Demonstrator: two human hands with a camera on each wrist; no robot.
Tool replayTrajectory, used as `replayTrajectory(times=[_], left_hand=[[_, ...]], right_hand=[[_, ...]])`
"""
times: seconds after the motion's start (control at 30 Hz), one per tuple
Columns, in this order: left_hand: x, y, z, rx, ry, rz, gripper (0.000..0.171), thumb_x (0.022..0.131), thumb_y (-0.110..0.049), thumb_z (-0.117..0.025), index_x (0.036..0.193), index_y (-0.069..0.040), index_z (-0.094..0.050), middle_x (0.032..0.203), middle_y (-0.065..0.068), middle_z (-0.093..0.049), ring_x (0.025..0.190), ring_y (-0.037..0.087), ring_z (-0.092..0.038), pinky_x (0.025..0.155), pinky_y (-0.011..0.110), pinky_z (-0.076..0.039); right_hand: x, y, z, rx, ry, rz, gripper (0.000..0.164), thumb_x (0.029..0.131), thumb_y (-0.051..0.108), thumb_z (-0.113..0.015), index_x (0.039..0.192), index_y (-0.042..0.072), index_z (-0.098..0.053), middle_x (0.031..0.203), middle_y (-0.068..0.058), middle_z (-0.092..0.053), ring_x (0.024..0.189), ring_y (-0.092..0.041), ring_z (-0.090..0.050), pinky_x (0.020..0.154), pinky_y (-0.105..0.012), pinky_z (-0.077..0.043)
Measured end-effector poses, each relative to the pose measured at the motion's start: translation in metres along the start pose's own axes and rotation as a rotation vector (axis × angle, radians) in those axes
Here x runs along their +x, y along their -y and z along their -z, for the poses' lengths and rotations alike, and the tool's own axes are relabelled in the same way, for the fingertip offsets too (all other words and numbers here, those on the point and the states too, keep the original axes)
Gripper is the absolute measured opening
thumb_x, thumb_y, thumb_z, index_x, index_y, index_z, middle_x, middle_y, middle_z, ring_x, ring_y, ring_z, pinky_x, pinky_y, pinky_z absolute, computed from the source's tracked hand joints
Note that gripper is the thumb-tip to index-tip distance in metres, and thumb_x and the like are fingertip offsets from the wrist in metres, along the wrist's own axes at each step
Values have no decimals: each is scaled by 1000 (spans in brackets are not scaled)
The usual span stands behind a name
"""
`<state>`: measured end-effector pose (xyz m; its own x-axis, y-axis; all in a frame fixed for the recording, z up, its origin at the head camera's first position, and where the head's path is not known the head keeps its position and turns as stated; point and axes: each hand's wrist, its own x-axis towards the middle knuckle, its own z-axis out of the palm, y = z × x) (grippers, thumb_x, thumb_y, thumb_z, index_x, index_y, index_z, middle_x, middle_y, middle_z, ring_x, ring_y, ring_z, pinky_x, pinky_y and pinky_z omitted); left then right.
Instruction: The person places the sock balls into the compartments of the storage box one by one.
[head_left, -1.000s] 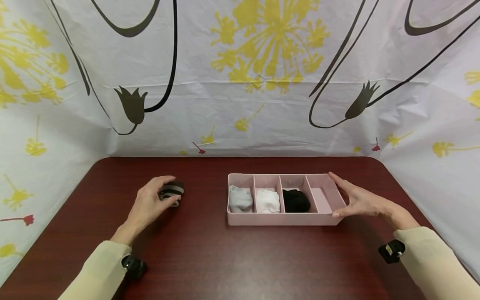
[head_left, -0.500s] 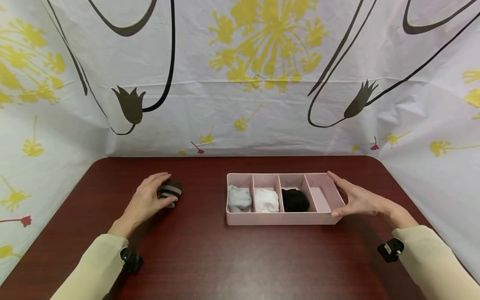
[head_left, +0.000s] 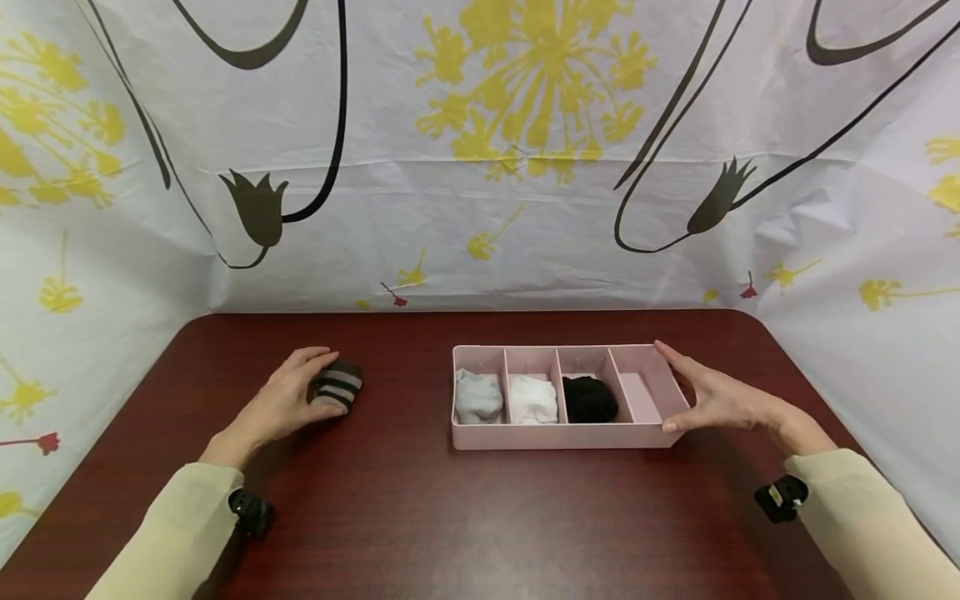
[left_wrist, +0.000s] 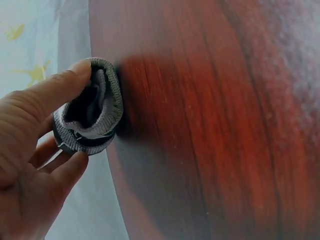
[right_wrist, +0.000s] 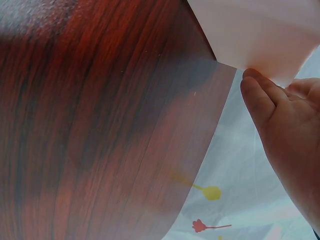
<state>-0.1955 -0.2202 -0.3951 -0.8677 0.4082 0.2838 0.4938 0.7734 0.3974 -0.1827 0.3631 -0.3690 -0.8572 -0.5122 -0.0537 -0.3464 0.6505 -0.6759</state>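
At the left of the head view, my left hand point(head_left: 279, 410) holds a rolled striped sock point(head_left: 339, 385), dark with grey bands, between thumb and fingers. The left wrist view shows the thumb tip on the rolled cuff point(left_wrist: 114, 110) and other fingers on the opposite side. On the right, my right hand point(head_left: 723, 404) spans the right end of a pink divided organizer box point(head_left: 570, 437), thumb at the near corner and a finger at the far one. In its compartments from the left lie a grey sock point(head_left: 478, 397), a white sock point(head_left: 533, 401) and a black sock point(head_left: 590, 400); the rightmost compartment holds nothing.
Everything stands on a dark red wooden table point(head_left: 405, 517) with rounded far corners. A white patterned curtain point(head_left: 375, 267) hangs behind it and along both sides. Each wrist carries a small black camera point(head_left: 251, 512).
My left hand has drawn back slightly to the left, so more of the striped sock shows. The right hand and the box hold still, while the head view has shifted a little.
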Motion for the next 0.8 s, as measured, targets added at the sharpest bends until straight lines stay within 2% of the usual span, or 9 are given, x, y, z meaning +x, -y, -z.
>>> replayTrajectory(times=[0.13, 0.23, 0.43, 0.63, 0.8], left_hand=[[-1, 2, 0, -23, 20, 39, 71, 71, -19, -82, 131, 1, -49, 137, 28, -39, 123, 43, -40, 94, 60, -38], [-1, 3, -2, -35, 7, 43, 71, 70, -18, -83, 130, -2, -48, 134, 26, -43, 120, 41, -43, 92, 58, -40], [-2, 3, -6, -30, -5, 60, 76, 71, -13, -82, 135, -1, -44, 129, 22, -43, 112, 37, -47, 87, 54, -44], [-4, 3, -6, -39, -32, 91, 66, 72, -5, -79, 131, 0, -48, 127, 23, -43, 110, 38, -47, 87, 54, -43], [-4, 4, -7, -48, -41, 101, 64, 73, -6, -77, 129, 1, -48, 128, 23, -47, 110, 37, -48, 87, 53, -43]], right_hand=[[0, 0, 0, 4, 2, 4, 112, 71, 16, -80, 152, 9, -3, 152, -27, -10, 124, 16, -15, 89, 3, -17], [0, 0, 0, 5, 4, 2, 112, 71, 16, -80, 152, 10, -3, 152, -27, -10, 127, 12, -16, 89, 3, -17], [-1, 1, 0, 11, 5, 3, 112, 71, 15, -80, 152, 10, -3, 152, -27, -10, 126, 13, -15, 89, 2, -18], [-1, 1, 0, 12, 4, 9, 112, 71, 15, -80, 152, 9, -3, 152, -27, -11, 128, 8, -17, 89, 2, -18], [0, 1, 1, 3, 3, 8, 112, 71, 16, -80, 152, 11, -3, 152, -27, -10, 126, 14, -14, 89, 2, -17]])
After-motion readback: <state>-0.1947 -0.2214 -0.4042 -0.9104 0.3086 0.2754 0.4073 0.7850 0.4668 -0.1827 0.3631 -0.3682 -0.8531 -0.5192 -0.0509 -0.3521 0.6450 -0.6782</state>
